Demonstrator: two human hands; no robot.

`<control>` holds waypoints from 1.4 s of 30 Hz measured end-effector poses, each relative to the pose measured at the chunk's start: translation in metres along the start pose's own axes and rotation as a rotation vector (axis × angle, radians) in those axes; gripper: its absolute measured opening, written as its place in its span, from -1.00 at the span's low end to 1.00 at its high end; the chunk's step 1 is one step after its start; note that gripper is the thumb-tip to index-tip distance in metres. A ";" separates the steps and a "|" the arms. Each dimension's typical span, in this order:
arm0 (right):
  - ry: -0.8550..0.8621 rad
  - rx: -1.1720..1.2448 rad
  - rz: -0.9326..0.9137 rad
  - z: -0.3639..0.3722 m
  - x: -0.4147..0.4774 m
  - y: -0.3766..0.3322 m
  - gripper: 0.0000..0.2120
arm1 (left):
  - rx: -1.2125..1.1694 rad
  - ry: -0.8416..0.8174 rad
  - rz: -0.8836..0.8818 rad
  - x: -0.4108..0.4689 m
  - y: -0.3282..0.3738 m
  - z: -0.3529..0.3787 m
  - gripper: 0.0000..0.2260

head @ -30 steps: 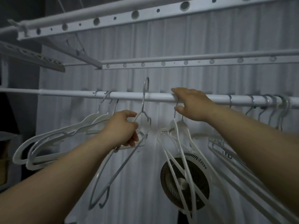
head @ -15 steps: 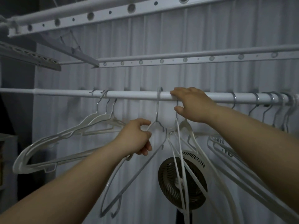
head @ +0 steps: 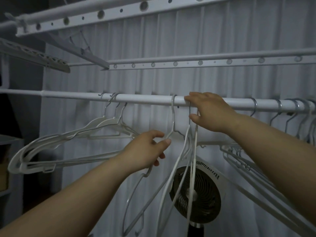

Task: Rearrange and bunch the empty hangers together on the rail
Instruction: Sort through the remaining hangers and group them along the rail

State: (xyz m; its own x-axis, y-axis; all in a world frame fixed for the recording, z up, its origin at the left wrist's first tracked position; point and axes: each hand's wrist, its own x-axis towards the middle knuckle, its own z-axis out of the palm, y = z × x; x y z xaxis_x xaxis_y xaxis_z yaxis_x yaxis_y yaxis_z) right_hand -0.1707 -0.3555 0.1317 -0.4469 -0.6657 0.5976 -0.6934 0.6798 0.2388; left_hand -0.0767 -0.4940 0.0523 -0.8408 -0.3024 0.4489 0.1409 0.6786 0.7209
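Observation:
A white rail runs across the view. My left hand grips the shoulder of a white hanger whose hook sits over the rail just left of my right hand. My right hand rests on the rail, fingers pinched around the hook necks of two white hangers that dangle edge-on. Three white hangers hang together at the left. Several more hangers crowd the rail at the right, partly hidden by my right forearm.
A dark round fan stands below the rail behind the hangers. White pleated curtain fills the background. Perforated rack bars run above the rail. A dark shelf unit stands at the far left.
My left hand carried its hanger rightward and set the hook over the rail beside my right hand. My right hand stayed on the rail holding its hangers.

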 end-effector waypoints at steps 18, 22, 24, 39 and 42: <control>0.118 0.000 -0.055 0.008 0.044 -0.055 -0.42 | 0.572 0.561 0.142 -0.015 -0.079 -0.100 -0.66; 0.062 -0.056 0.012 0.015 0.061 -0.063 -0.45 | 0.734 0.482 0.022 -0.010 -0.101 -0.121 -0.59; 0.022 -0.076 0.073 0.017 0.066 -0.064 -0.49 | 0.800 0.443 0.016 -0.006 -0.110 -0.127 -0.60; 0.062 -0.143 0.134 0.023 0.068 -0.062 -0.54 | 0.762 0.286 0.051 0.016 -0.135 -0.128 -0.78; 0.069 -0.151 0.134 0.024 0.067 -0.062 -0.55 | 0.750 0.304 0.097 0.019 -0.131 -0.128 -0.78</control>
State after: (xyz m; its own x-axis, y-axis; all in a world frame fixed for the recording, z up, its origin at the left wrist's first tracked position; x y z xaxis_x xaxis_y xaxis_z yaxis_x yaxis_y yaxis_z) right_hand -0.1714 -0.4498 0.1391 -0.4857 -0.5473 0.6815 -0.5360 0.8024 0.2624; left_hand -0.0448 -0.6744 0.0338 -0.6489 -0.3146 0.6928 -0.2725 0.9462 0.1744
